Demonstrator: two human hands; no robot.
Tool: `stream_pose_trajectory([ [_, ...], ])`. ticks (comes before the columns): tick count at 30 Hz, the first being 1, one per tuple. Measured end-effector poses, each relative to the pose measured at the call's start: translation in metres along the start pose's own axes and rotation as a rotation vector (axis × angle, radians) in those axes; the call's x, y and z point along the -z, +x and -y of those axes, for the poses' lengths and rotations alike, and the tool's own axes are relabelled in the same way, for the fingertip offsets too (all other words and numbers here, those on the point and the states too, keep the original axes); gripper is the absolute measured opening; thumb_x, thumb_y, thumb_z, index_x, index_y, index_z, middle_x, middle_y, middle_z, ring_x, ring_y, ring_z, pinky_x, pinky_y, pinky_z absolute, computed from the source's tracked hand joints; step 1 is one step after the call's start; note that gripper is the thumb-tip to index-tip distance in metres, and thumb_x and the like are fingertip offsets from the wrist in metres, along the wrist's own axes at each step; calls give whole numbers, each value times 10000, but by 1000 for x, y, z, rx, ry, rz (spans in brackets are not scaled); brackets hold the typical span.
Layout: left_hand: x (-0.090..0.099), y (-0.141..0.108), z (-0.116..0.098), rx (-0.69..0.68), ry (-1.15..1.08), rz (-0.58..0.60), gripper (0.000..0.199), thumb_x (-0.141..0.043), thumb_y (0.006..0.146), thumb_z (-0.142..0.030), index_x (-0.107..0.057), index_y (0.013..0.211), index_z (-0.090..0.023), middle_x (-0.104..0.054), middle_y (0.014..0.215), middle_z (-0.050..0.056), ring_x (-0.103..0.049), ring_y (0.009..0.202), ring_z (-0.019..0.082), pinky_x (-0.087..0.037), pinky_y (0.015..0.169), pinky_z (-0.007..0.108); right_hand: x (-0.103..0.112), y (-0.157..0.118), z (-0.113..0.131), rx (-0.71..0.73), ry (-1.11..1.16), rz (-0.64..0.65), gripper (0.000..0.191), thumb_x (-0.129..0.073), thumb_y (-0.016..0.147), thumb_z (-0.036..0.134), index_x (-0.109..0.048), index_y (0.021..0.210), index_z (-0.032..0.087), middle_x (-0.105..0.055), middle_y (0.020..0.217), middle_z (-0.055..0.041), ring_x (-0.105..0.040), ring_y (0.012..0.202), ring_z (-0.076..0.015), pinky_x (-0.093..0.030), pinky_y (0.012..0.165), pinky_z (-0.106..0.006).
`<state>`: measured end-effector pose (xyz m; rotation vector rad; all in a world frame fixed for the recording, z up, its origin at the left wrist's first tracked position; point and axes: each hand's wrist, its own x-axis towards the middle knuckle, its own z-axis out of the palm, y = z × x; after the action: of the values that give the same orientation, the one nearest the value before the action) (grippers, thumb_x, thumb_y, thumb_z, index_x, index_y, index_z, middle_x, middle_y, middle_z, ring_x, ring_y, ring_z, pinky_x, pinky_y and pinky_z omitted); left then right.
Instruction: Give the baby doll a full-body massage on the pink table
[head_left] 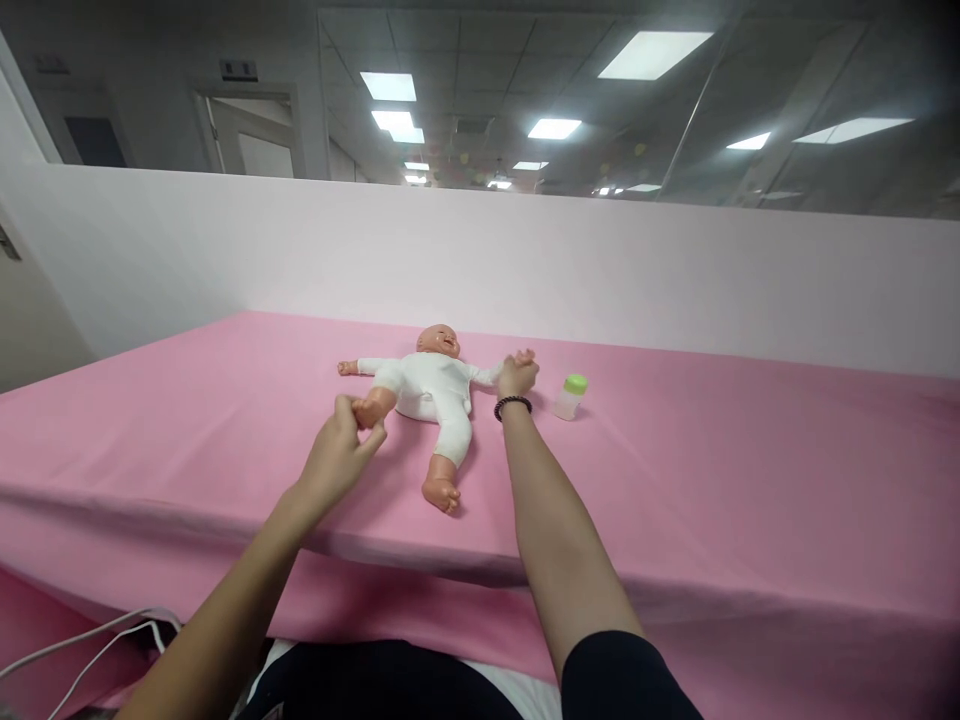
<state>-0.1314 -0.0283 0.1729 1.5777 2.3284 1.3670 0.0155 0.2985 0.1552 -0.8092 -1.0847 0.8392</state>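
1. On the pink-covered table (675,470), we are closing the fingers of our left hand (341,455) around one foot of the baby doll (431,395), thumb and fingertips pinching it from both sides.
2. We are wrapping our right hand (516,376) over the doll's far hand, fingers curled shut on it; a dark bead bracelet (512,405) is sitting on that wrist.
3. The doll is lying on its back near the middle of the table, arms spread, head toward the pale partition (480,260), its free leg stretching toward us.
4. We are judging it light, with hard, smooth plastic limbs and a softer cloth-suited trunk; the limbs look likely to swivel at the joints, so holding the trunk would probably steady it better than the ends we are gripping.
5. A small bottle with a green cap (571,396) is standing just beside our right hand, apart from it.
6. Our fingers are hiding the doll's gripped foot and hand, so we cannot tell how firm either hold is; the bottle's contents are too small to make out, and white cables (90,640) are running off the lower left edge.
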Motion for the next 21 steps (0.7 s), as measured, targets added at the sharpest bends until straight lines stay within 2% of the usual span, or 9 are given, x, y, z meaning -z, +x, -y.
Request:
stream_pose_trajectory([
  [2,-2,33,-15,-29,62,-3,286,-551,903,-414,-364,1033,-241,-674,978,68,-683,860,281,-469,678,352,-18,-10,10,70,-20,5,345,-569,987,222,-568,1328,171,-611,1360,-115,-591,1240,-207,-466,1109,-397],
  [3,-6,50,-22,-40,100,24,287,-556,897,-398,-366,1036,-232,-677,955,77,-680,841,286,-455,661,350,-25,-16,14,148,-40,49,347,-558,980,208,-571,1326,187,-615,1371,-102,-583,1257,-198,-453,1121,-372],
  [6,-27,86,-32,-117,140,122,293,-569,895,-362,-389,1063,-204,-689,958,108,-681,844,290,-439,657,352,-39,-33,15,474,-223,285,347,-495,1001,239,-575,1336,197,-641,1349,-111,-598,1241,-226,-471,1096,-390],
  [9,-55,96,-30,-131,181,191,300,-543,910,-317,-401,1130,-171,-700,990,137,-689,825,294,-434,641,356,-42,-43,5,724,-472,570,385,-448,994,216,-591,1349,174,-656,1329,-150,-603,1234,-279,-472,1094,-455],
  [12,-76,89,-25,-106,243,205,310,-516,933,-300,-397,1176,-149,-702,1054,164,-698,866,314,-447,657,371,-41,-45,-4,805,-557,721,429,-453,938,139,-620,1333,145,-662,1333,-164,-599,1246,-307,-469,1101,-484],
  [14,-82,84,-24,-107,262,187,288,-504,948,-300,-395,1170,-152,-699,1079,171,-698,914,322,-449,672,373,-40,-44,-5,810,-566,737,449,-451,922,115,-615,1340,131,-649,1361,-168,-589,1262,-310,-470,1102,-485],
  [17,-80,83,-25,-111,251,159,244,-502,952,-290,-389,1132,-169,-697,1084,166,-694,926,316,-431,665,364,-39,-44,-1,816,-576,728,449,-452,936,124,-582,1365,122,-634,1372,-178,-577,1276,-304,-478,1094,-474],
  [19,-71,81,-27,-101,209,136,226,-503,946,-280,-375,1106,-183,-698,1065,153,-691,887,304,-409,636,353,-38,-43,4,771,-518,635,391,-449,980,181,-576,1346,128,-645,1338,-175,-594,1245,-286,-489,1078,-453],
  [21,-58,73,-28,-70,140,84,224,-503,940,-289,-353,1081,-199,-696,1002,126,-679,826,289,-387,600,342,-34,-38,8,667,-384,449,342,-452,1012,243,-569,1317,144,-643,1329,-156,-604,1227,-253,-485,1080,-419],
])
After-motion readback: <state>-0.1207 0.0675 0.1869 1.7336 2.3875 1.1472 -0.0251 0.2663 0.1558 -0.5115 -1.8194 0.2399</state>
